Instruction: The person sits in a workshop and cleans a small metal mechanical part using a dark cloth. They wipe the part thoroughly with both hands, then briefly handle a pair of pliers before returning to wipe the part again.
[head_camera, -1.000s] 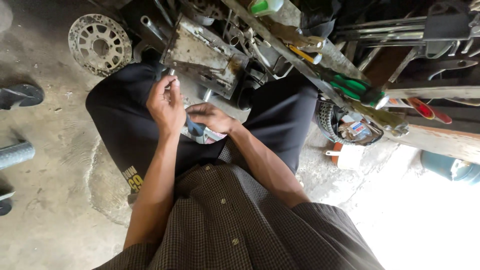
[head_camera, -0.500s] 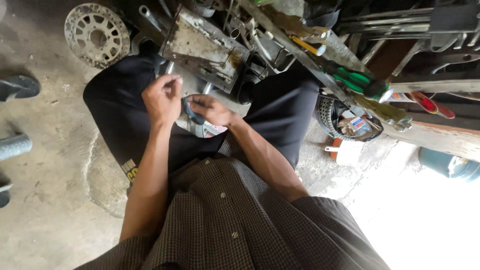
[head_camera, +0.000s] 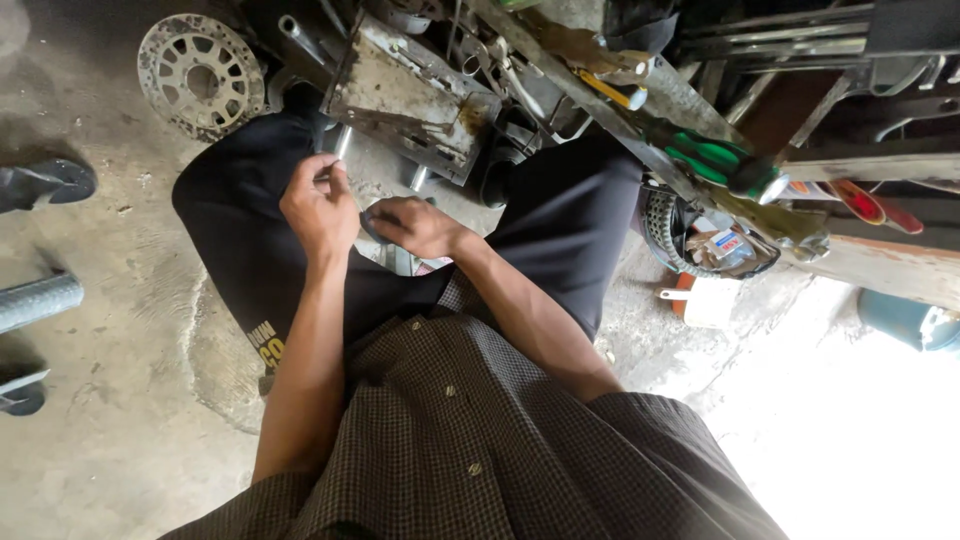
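Seated on a concrete floor (head_camera: 110, 470), knees apart in black shorts (head_camera: 240, 240), we work between our legs. Our left hand (head_camera: 318, 208) is pinched shut on something thin, maybe a bolt or small pin, too small to tell; only fingertips show near its top. Our right hand (head_camera: 412, 226) is closed around a small dark rounded part (head_camera: 372, 222), possibly rubber or a tool grip, mostly hidden under the fingers.

Change since a second ago: both hands have drifted slightly up and left, the left fingers have tightened from a looser pinch, and the dark part, which earlier stuck out below the right hand, is now tucked closer between the two hands. We judge that the two pieces are being brought together, fitting or threading one into the other, not yet seated.

Around us: a rusty metal plate assembly (head_camera: 405, 90) just ahead of the hands, a brake disc (head_camera: 200, 75) on the floor at far left, green-handled screwdrivers (head_camera: 715, 160) on a cluttered plank at right, a spanner (head_camera: 300, 38) near the top, and a basket of small packets (head_camera: 715, 245) beside the right knee.
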